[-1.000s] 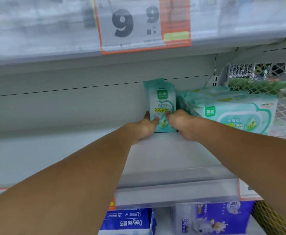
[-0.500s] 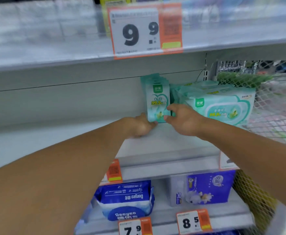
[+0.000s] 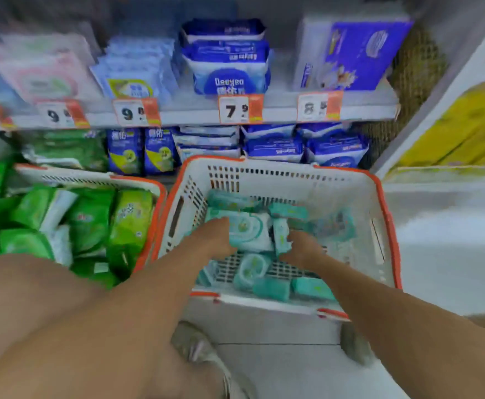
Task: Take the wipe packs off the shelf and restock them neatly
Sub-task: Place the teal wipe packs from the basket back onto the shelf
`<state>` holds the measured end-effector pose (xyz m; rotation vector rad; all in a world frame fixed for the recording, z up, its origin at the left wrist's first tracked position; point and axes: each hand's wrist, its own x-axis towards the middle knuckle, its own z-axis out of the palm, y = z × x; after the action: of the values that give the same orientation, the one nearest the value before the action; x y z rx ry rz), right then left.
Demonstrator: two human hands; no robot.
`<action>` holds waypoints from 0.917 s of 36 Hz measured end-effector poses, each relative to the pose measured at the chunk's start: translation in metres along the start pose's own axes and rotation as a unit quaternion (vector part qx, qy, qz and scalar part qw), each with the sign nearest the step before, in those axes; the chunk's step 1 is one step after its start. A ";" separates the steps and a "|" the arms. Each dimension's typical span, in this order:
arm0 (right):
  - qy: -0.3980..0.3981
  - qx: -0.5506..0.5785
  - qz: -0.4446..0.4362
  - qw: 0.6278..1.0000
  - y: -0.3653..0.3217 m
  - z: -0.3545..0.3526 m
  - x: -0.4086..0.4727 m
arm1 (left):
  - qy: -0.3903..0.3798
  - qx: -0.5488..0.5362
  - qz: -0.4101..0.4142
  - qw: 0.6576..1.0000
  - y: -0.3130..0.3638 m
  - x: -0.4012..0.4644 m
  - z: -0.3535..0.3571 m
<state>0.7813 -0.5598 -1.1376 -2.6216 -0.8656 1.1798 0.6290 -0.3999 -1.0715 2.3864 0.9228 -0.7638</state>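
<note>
— Head view, what's in the middle?

— Teal wipe packs (image 3: 252, 233) lying loose in a white basket (image 3: 350, 180) with an orange rim, set on the floor below the shelves.

— And the hands?

— Both are down inside it. The left hand (image 3: 217, 239) rests on a large flat pack; motion blur hides whether its fingers curl round the edge, so I cannot tell its grip. The right hand (image 3: 301, 247) pinches a small pack (image 3: 281, 236) that stands on edge, just beside the large one.

— Anything else in there?

— More small packs along the near wall and some at the far side, jumbled at odd angles.

— Outside the basket?

— To its left, touching, a second basket (image 3: 91, 180) full of green packs (image 3: 129, 223). Behind both, shelves carry blue packs (image 3: 227, 79) and a purple box (image 3: 359, 53), with price tags (image 3: 240, 109) on the shelf edge. A grey shoe (image 3: 198, 349) shows on the floor beneath the arms.
</note>
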 end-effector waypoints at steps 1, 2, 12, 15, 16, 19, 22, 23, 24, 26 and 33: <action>-0.009 -0.005 0.019 1.000 0.013 0.020 -0.005 | -0.042 0.004 -0.020 0.999 -0.009 -0.001 0.012; -0.014 -0.009 0.034 0.999 0.022 0.034 -0.007 | -0.072 0.017 -0.033 0.997 -0.016 -0.003 0.020; 0.035 -0.161 -0.149 0.975 -0.043 0.026 0.052 | -0.031 -0.052 -0.035 0.998 -0.042 0.019 0.017; 0.021 -0.243 -0.138 0.960 -0.061 0.042 0.082 | -0.040 -0.050 -0.039 0.997 -0.044 0.024 0.018; 0.027 -0.268 -0.131 0.954 -0.066 0.049 0.091 | -0.041 -0.050 -0.039 0.997 -0.045 0.026 0.019; 0.051 -0.285 -0.122 0.949 -0.075 0.061 0.107 | -0.040 -0.058 -0.038 0.997 -0.048 0.033 0.020; 0.065 -0.268 -0.127 0.953 -0.076 0.061 0.109 | -0.016 -0.107 -0.050 0.993 -0.053 0.041 0.018; 0.065 -0.264 -0.134 0.953 -0.075 0.058 0.107 | -0.009 -0.136 -0.057 0.989 -0.054 0.042 0.015; 0.068 -0.264 -0.144 0.951 -0.075 0.052 0.104 | -0.003 -0.163 -0.069 0.984 -0.055 0.044 0.012; 0.073 -0.278 -0.165 0.943 -0.077 0.035 0.092 | 0.015 -0.212 -0.096 0.972 -0.057 0.050 0.006; 0.119 -0.415 -0.226 0.873 -0.100 -0.070 0.013 | 0.050 -0.558 -0.174 0.810 -0.059 0.042 -0.016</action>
<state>0.7944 -0.4630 -1.0635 -2.7437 -2.1410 0.3676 0.6182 -0.3326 -1.0998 1.2210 1.3627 -0.0805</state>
